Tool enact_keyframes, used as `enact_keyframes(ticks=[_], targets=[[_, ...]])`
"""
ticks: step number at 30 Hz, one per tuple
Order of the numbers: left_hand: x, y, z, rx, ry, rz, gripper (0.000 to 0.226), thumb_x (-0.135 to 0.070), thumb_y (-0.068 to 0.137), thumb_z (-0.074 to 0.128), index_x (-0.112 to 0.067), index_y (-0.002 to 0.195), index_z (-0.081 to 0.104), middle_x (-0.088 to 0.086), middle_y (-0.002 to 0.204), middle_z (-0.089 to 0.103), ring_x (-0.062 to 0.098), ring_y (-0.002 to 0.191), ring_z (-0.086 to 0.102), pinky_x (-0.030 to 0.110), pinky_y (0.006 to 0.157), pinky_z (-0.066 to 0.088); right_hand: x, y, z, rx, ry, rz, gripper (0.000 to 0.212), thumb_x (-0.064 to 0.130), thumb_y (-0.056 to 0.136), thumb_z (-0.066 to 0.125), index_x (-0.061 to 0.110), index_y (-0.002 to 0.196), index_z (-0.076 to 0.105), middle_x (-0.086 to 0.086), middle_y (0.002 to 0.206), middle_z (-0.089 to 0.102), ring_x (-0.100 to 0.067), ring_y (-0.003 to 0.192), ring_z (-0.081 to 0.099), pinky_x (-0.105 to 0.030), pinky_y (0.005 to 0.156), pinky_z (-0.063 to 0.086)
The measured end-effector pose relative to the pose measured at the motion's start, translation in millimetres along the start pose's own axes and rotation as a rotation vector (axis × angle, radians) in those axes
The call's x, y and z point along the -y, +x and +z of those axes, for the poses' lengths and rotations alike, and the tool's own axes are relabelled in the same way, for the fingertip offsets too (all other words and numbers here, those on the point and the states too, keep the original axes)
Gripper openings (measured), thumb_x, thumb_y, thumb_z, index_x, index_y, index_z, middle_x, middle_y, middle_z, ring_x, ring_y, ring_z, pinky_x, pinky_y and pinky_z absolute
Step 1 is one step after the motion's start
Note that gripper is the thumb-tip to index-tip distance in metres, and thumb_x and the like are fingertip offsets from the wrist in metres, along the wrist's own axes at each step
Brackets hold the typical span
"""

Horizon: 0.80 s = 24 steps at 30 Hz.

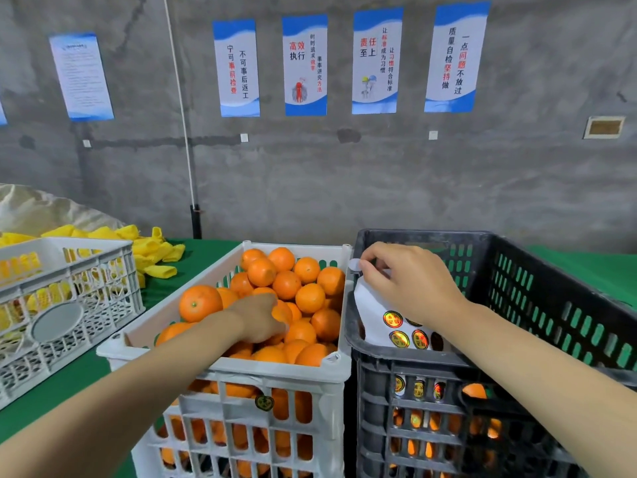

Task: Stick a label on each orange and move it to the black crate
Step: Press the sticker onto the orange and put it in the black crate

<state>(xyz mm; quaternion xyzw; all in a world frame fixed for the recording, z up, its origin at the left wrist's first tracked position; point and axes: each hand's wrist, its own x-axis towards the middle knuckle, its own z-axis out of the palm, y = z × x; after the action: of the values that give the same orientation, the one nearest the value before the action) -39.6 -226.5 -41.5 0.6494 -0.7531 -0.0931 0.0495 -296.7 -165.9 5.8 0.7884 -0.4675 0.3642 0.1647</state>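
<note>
Left hand (258,317) is down in the white crate (241,369) among the oranges (303,281), fingers buried, so can't tell if it has closed on one. Right hand (406,281) pinches a peeled label (354,264) above the sticker sheet (389,317), which leans inside the black crate (517,257). Looks early: white crate heaped full, only a few oranges show low through the black crate's slats, stickers left on the sheet.

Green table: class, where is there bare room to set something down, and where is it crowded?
Bare green cloth between the lattice crate and the white crate; another patch right of the black crate. Crowded: oranges heap the white crate.
</note>
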Motion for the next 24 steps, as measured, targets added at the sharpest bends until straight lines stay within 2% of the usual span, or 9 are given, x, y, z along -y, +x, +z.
enact_keyframes(ticks=[2,4,6,9,12,14,17,20,24], targets=[[0,0,-2,-0.228,-0.174,0.058,0.036,-0.048,0.097,0.055,-0.021,0.120,0.049,0.003,0.107,0.063,0.025,0.103,0.061,0.035,0.080,0.047,-3,2,1,-0.055,-0.018,0.054,0.011,0.033,0.095,0.059,0.029,0.087,0.066,0.019,0.062,0.050,-0.010,0.062,0.050,-0.024,0.049,0.037],[-9,-1,-8,-0.352,-0.437,0.080,0.047,-0.049,0.101,0.049,-0.017,0.134,0.047,0.007,0.112,0.065,0.026,0.104,0.063,0.035,0.082,0.049,-7,4,2,-0.087,-0.018,0.110,0.012,0.031,0.093,0.063,0.027,0.082,0.067,0.021,0.056,0.042,-0.010,0.061,0.048,-0.019,0.048,0.030],[-27,-2,-15,-0.275,-0.886,0.058,0.048,-0.047,0.103,0.045,-0.016,0.140,0.047,0.008,0.109,0.069,0.021,0.092,0.067,0.029,0.071,0.050,-8,6,2,-0.114,-0.017,0.144,0.013,0.029,0.092,0.066,0.025,0.080,0.068,0.019,0.057,0.040,-0.010,0.062,0.047,-0.018,0.049,0.028],[-62,-3,-30,-0.035,-1.454,0.021,0.044,-0.045,0.102,0.043,-0.011,0.127,0.053,0.013,0.091,0.066,0.021,0.068,0.059,0.028,0.059,0.042,-8,7,1,-0.163,-0.032,0.136,0.013,0.029,0.093,0.066,0.022,0.082,0.071,0.016,0.061,0.041,-0.008,0.062,0.043,-0.021,0.049,0.029],[-93,-2,-28,-0.100,-1.443,0.103,0.033,-0.043,0.102,0.041,-0.015,0.111,0.056,0.013,0.081,0.055,0.018,0.059,0.048,0.026,0.055,0.035,-8,7,-3,-0.207,-0.053,0.123,0.018,0.033,0.095,0.062,0.022,0.085,0.071,0.014,0.062,0.047,-0.010,0.061,0.045,-0.027,0.051,0.036],[-105,-6,-18,-0.264,-1.240,0.254,0.028,-0.034,0.104,0.038,-0.020,0.101,0.062,0.002,0.080,0.059,0.010,0.064,0.055,0.025,0.059,0.043,-6,5,-5,-0.241,-0.094,0.075,0.020,0.034,0.095,0.062,0.021,0.084,0.071,0.010,0.063,0.058,-0.016,0.058,0.054,-0.029,0.050,0.043],[-103,-9,-3,-0.377,-1.046,0.522,0.030,-0.020,0.107,0.033,-0.018,0.108,0.063,-0.005,0.101,0.065,-0.002,0.091,0.057,0.016,0.081,0.046,-2,6,-4,-0.267,-0.178,-0.032,0.020,0.032,0.095,0.063,0.019,0.084,0.073,0.003,0.071,0.068,-0.023,0.062,0.064,-0.035,0.050,0.049],[-97,-10,0,-0.347,-1.092,0.555,0.028,-0.020,0.108,0.034,-0.018,0.116,0.061,-0.004,0.108,0.067,0.000,0.097,0.059,0.015,0.086,0.047,2,6,-3,-0.274,-0.198,-0.101,0.020,0.025,0.093,0.061,0.017,0.081,0.074,-0.001,0.070,0.065,-0.027,0.058,0.061,-0.037,0.046,0.047],[-97,-10,2,-0.356,-1.132,0.489,0.026,-0.022,0.108,0.034,-0.025,0.113,0.059,-0.013,0.081,0.062,-0.011,0.065,0.055,0.006,0.060,0.042,4,3,-3,-0.256,-0.246,-0.200,0.020,0.019,0.089,0.060,0.017,0.074,0.073,-0.003,0.065,0.059,-0.029,0.050,0.055,-0.033,0.039,0.041]])
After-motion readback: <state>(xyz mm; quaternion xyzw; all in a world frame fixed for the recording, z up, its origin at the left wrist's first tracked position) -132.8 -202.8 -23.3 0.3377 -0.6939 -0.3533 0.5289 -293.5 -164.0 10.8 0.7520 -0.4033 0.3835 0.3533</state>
